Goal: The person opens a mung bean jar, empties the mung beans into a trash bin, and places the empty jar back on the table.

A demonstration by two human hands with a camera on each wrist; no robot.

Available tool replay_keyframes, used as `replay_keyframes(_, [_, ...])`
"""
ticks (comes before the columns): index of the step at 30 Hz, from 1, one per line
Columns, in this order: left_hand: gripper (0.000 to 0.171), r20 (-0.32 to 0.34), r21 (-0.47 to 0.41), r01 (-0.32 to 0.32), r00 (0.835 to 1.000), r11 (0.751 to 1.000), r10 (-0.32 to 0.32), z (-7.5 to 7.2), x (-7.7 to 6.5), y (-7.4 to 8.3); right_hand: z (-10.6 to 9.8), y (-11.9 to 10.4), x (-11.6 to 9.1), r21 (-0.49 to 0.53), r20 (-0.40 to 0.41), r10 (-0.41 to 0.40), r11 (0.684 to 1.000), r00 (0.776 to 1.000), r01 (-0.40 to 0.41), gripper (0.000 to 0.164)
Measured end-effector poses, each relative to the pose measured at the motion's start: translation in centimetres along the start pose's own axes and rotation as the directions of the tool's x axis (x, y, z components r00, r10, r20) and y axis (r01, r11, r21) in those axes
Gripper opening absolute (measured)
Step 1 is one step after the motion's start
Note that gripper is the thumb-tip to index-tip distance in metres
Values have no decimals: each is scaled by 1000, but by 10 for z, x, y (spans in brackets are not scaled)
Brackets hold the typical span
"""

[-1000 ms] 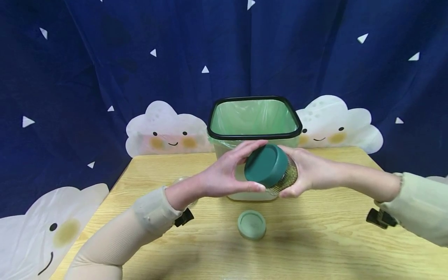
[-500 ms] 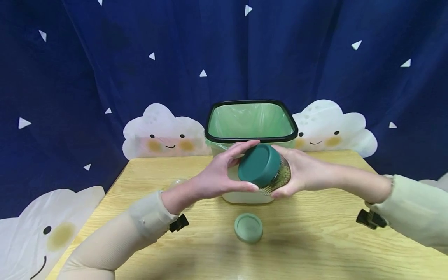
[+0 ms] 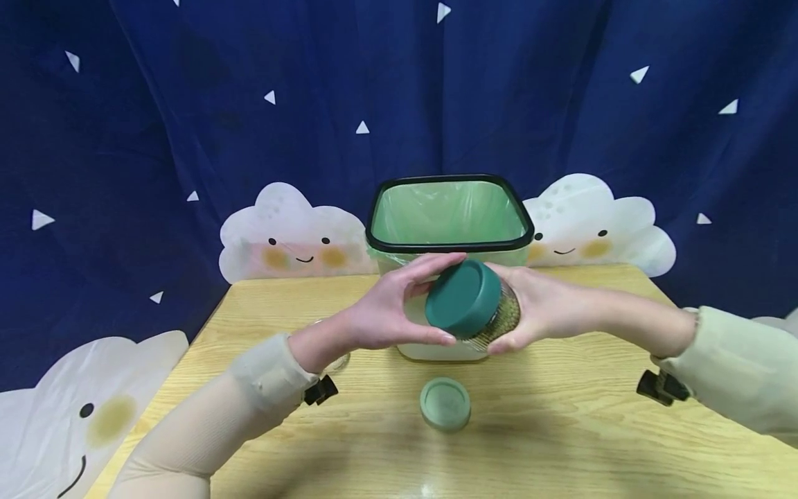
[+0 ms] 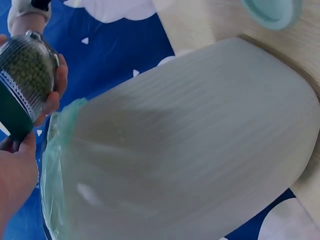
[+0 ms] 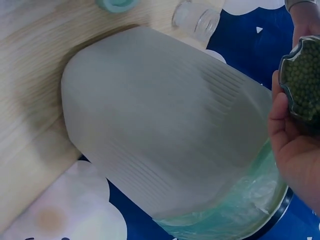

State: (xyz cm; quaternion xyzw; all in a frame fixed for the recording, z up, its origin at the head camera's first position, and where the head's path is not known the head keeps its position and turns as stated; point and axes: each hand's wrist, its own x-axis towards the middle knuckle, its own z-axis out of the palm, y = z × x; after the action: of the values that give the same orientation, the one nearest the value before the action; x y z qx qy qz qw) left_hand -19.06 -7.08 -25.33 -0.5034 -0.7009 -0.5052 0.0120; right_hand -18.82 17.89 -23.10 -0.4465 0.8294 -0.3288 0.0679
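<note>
A clear ribbed glass jar [image 3: 506,317] of small green beans is held up in front of the bin, tilted so its dark green lid [image 3: 461,298] faces left and toward me. My right hand [image 3: 551,305] grips the glass body, thumb below and fingers above. On the other side, my left hand [image 3: 386,310] spans the lid, fingers at its upper edge and thumb along its lower edge. In the left wrist view, beans [image 4: 29,65] show through the glass and a left fingertip meets the lid. The right wrist view shows the right fingers curled around the jar's base end.
Behind the jar stands a pale bin [image 3: 450,247] with a black rim and green liner bag. A light green round lid [image 3: 445,403] lies on the wooden table [image 3: 530,430] before it. Another glass jar [image 5: 197,21] sits left of the bin, partly hidden by my left wrist in the head view.
The head view has shifted slightly. Both hands keep hold of the jar and its lid, with barely any movement relative to the bin.
</note>
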Motion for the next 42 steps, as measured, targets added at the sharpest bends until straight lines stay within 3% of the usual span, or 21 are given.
replay_keyframes(5, [93, -18, 11, 11, 1000, 1000, -11, 4, -3, 2, 3, 3, 0, 23, -1, -24, 999, 1000, 24, 72])
replay_keyframes(10, [91, -57, 1, 65, 996, 998, -65, 7, -5, 9, 3, 2, 1, 16, -13, -18, 1000, 1000, 18, 73])
replay_keyframes(13, [87, -95, 11, 114, 989, 993, -113, 11, -7, 13, 4, 2, 1, 9, -19, -7, 1000, 1000, 8, 72])
replay_keyframes(19, [83, -158, 45, 188, 971, 981, -179, 17, -9, 19, 5, 4, 1, 91, 1, -35, 995, 999, 35, 69])
replay_keyframes(22, [87, -138, 47, 156, 979, 987, -148, 14, -8, 16, 3, 4, 2, 104, 17, -58, 993, 998, 56, 69])
replay_keyframes(26, [94, -52, 19, 42, 998, 999, -41, 5, -5, 7, -1, 2, 2, 91, 50, -54, 995, 997, 49, 72])
replay_keyframes(31, [93, 33, 6, -61, 998, 998, 61, 0, 0, 0, -2, 3, 0, 79, 66, -40, 996, 997, 35, 72])
replay_keyframes(42, [90, 14, 43, -34, 999, 998, 33, 5, 0, -2, -1, 7, -1, 41, 37, -30, 999, 999, 29, 72])
